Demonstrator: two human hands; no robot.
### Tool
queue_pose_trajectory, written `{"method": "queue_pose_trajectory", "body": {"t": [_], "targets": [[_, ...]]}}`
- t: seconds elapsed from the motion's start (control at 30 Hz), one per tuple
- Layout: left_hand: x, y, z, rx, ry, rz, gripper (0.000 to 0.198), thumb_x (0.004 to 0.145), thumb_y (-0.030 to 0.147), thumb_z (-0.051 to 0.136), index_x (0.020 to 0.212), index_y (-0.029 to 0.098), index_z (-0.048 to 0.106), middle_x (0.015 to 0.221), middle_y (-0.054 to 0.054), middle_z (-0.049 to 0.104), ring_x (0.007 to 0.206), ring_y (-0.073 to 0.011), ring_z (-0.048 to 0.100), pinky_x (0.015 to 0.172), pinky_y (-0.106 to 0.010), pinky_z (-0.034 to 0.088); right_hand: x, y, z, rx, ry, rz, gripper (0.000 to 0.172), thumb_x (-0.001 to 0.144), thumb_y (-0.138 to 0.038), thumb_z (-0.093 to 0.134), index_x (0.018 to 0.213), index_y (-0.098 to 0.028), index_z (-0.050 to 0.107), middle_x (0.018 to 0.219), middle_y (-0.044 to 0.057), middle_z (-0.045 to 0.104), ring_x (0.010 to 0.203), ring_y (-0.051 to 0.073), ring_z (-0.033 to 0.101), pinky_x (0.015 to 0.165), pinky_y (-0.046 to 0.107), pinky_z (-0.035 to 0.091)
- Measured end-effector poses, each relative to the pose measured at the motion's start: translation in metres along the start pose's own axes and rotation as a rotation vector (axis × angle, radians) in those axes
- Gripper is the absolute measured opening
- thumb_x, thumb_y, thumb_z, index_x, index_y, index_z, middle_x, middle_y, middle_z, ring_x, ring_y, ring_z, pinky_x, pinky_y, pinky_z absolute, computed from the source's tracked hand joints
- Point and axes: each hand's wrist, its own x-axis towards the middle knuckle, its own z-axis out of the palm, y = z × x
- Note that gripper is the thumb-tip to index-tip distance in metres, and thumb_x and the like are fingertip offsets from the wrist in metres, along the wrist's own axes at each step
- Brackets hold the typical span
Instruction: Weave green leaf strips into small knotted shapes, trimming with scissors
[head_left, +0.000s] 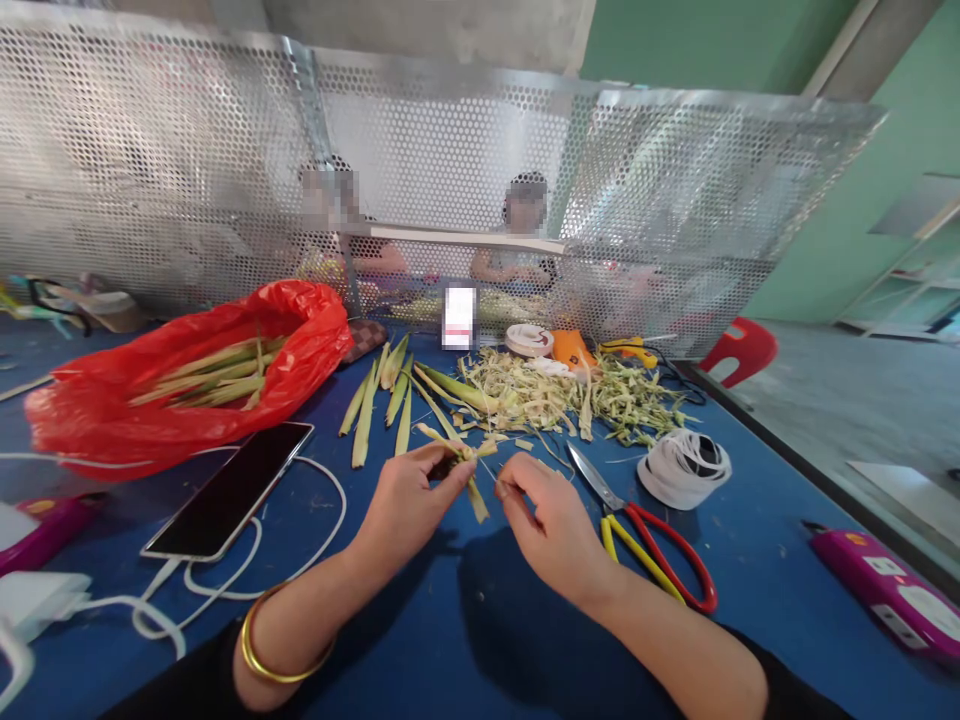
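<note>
Between thumb and fingers, my left hand (412,498) pinches a small bunch of folded pale-green corn husk (475,497). To its right, my right hand (546,515) is closed in a pinch on a thin light thread (489,471) that runs toward the husk. Scissors (616,508) with red and yellow handles lie partly open beside my right hand. A roll of white ribbon (684,468) sits farther right. Behind my hands are loose husk strips (367,415) and a heap of shredded husk (525,392).
On the left are a red plastic bag (187,430) holding husks, a phone (232,490) and a white cable (341,500). A purple power strip (885,590) lies at right. A perforated metal screen (450,140) stands behind, with two people beyond it. A red chair (742,352) is at back right.
</note>
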Motion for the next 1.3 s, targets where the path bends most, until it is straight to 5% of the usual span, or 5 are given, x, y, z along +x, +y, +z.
{"method": "queue_pose_trajectory", "body": {"t": [0.1, 0.37, 0.6, 0.8, 1.3], "targets": [[-0.002, -0.002, -0.001, 0.258, -0.018, 0.221, 0.021, 0.086, 0.031, 0.052, 0.093, 0.016, 0.065, 0.082, -0.003, 0.069, 0.076, -0.0172, 0.063, 0.07, -0.027, 0.047, 0.002, 0.0, -0.005, 0.008, 0.012, -0.102, 0.013, 0.086, -0.014, 0.044, 0.076, -0.02, 0.051, 0.089, 0.005, 0.057, 0.077, 0.016, 0.053, 0.07, 0.028, 0.039], [-0.024, 0.021, 0.004, 1.021, -0.117, 0.761, 0.022, 0.085, 0.005, 0.043, 0.091, 0.01, 0.064, 0.076, -0.007, 0.064, 0.068, -0.0201, 0.058, 0.062, -0.032, 0.048, 0.012, 0.005, -0.006, 0.39, -0.117, 0.231, 0.018, 0.085, -0.014, 0.042, 0.071, -0.019, 0.052, 0.068, -0.001, 0.056, 0.064, 0.012, 0.054, 0.062, 0.025, 0.044], [-0.063, 0.032, 0.025, 1.142, -0.238, 0.537, 0.031, 0.082, 0.001, 0.041, 0.104, 0.007, 0.063, 0.08, -0.01, 0.066, 0.072, -0.0213, 0.061, 0.063, -0.031, 0.05, -0.009, 0.014, -0.001, 0.079, -0.273, 0.193, 0.015, 0.083, -0.012, 0.046, 0.072, -0.018, 0.054, 0.074, 0.0, 0.059, 0.072, 0.014, 0.054, 0.067, 0.026, 0.04], [-0.065, 0.041, 0.015, 0.693, -0.446, 0.166, 0.025, 0.085, 0.025, 0.051, 0.106, 0.017, 0.062, 0.096, -0.008, 0.068, 0.09, -0.0226, 0.062, 0.08, -0.034, 0.047, -0.016, 0.018, -0.002, -0.068, -0.388, 0.101, 0.017, 0.081, -0.007, 0.045, 0.07, -0.018, 0.051, 0.071, 0.0, 0.055, 0.067, 0.013, 0.05, 0.061, 0.023, 0.037], [-0.059, 0.017, 0.0, 0.453, -0.336, -0.038, 0.008, 0.076, 0.029, 0.058, 0.072, 0.022, 0.06, 0.068, 0.003, 0.06, 0.063, -0.0145, 0.056, 0.056, -0.024, 0.034, -0.017, 0.021, -0.002, 0.01, -0.414, -0.09, 0.019, 0.085, -0.004, 0.04, 0.078, -0.018, 0.051, 0.079, 0.002, 0.054, 0.072, 0.014, 0.05, 0.066, 0.025, 0.04]]}}
